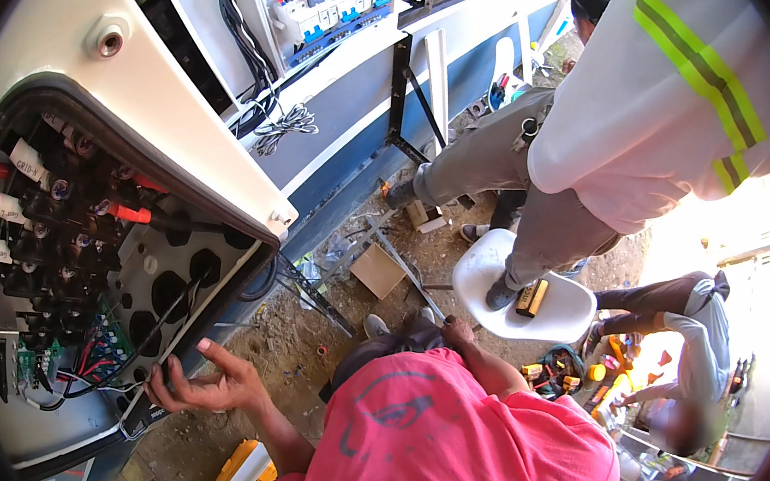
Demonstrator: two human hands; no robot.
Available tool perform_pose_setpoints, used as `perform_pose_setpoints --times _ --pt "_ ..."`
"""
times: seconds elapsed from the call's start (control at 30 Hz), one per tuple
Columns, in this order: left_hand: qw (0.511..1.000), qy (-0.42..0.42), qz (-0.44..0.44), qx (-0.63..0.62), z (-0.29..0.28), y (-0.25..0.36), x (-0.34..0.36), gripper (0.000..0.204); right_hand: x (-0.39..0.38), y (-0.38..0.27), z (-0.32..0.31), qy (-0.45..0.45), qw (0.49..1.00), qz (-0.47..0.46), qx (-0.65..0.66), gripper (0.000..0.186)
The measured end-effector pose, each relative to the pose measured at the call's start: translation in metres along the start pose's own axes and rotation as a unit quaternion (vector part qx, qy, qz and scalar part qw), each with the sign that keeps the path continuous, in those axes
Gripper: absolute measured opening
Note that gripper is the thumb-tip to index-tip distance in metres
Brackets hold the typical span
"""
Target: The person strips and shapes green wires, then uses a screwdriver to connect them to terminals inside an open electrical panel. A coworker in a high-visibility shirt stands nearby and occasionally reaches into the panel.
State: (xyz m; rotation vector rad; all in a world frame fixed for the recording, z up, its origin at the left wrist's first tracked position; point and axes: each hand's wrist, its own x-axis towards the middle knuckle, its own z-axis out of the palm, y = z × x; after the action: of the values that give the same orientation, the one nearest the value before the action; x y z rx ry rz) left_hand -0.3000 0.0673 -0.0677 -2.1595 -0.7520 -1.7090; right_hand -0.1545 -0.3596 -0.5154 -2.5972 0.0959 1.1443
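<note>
My left hand (pixel 214 384) is at the lower right rim of an open electrical cabinet (pixel 148 246). Its thumb stands apart and its fingertips touch the dark edge, with nothing visible gripped. Within the cabinet, thick black cables with red and white sleeves (pixel 31 165) crowd the left side. A green circuit board (pixel 111 339) with thin red wires lies below them, and a thin black cable (pixel 158 335) runs close to my fingers. Beside my thigh, my right hand (pixel 460 333) has curled fingers. A thin metal strip (pixel 414 280) ends close by; whatever the hand holds is hidden.
A co-worker in a white reflective top (pixel 659 91) stands with a foot on a white plastic chair (pixel 526 321). Breakers (pixel 333 8) line another open cabinet. A person at right bends near yellow tools (pixel 612 383). A cardboard piece (pixel 377 271) lies on the dirt.
</note>
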Motion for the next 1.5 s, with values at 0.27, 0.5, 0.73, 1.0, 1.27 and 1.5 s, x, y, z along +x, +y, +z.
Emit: perform_pose_setpoints --times 0.27,0.5,0.73,1.0,1.27,1.5 --pt "0.997 0.032 0.040 0.064 0.013 -0.011 -0.005 0.049 0.034 -0.032 -0.006 -0.025 0.998 -0.058 -0.018 0.048" --pt "0.991 0.065 0.078 0.090 0.019 -0.019 -0.004 0.049 0.046 -0.084 0.009 0.037 0.987 -0.158 -0.015 0.042" --pt "0.990 0.086 0.078 0.075 0.027 -0.021 -0.006 0.050 0.054 -0.110 0.017 -0.028 0.984 -0.167 -0.057 0.048" --pt "0.990 0.099 0.076 0.069 0.031 -0.023 -0.009 0.050 0.044 -0.079 0.000 -0.010 0.993 -0.115 -0.018 0.051" --pt "0.989 0.099 0.088 0.066 0.033 -0.028 -0.010 0.055 0.038 -0.059 -0.002 0.013 0.997 -0.077 0.017 0.045" --pt "0.990 0.090 0.082 0.073 0.032 -0.030 -0.014 0.054 0.042 -0.059 0.014 -0.012 0.996 -0.087 -0.009 0.045"
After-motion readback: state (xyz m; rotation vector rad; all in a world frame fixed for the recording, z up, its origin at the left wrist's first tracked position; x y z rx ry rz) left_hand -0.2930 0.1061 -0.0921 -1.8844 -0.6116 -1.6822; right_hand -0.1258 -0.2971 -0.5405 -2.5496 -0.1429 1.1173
